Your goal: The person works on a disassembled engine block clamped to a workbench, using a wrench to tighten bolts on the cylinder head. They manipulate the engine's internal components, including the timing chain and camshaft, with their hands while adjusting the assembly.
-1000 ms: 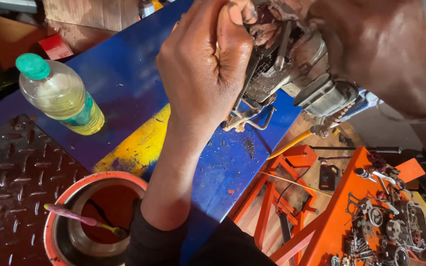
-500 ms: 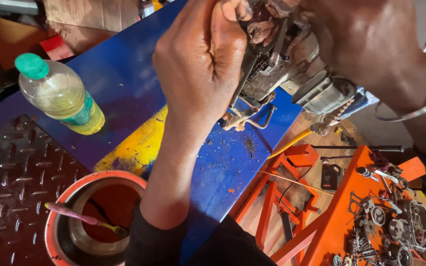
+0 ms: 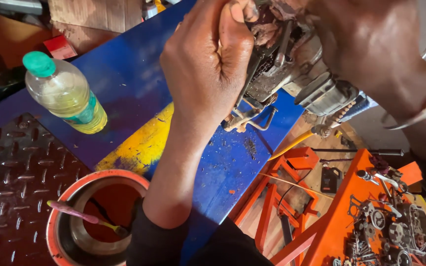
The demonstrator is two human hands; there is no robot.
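Two hands work on one greasy metal engine assembly (image 3: pixel 297 74) held at the far edge of the blue table (image 3: pixel 124 83). The left hand (image 3: pixel 205 69) is curled into a closed fist against the near side of the assembly, thumb up at the top; it looks to be pinching some small part or tool there, but what exactly sits inside the fist is hidden. The right hand (image 3: pixel 371 49) covers the assembly from the far side and appears to steady it; whether its fingers are closed around the casing cannot be told from here. A thin metal bangle (image 3: pixel 422 113) sits on that wrist.

Judging by the grip, the step in hand is loosening or pulling a small piece at the top of the assembly. The next move seems to call for a firm hold by the right hand while the left turns or draws without slipping on the oily metal.

Below the assembly a bent wire bracket (image 3: pixel 252 120) hangs over the table. To the left lies a plastic bottle (image 3: pixel 65 93) of yellowish liquid with a green cap. Nearer, a red-rimmed round tin (image 3: pixel 94 221) holds a brush (image 3: pixel 85 216). On the right an orange stand (image 3: pixel 366 216) carries gears and small parts.
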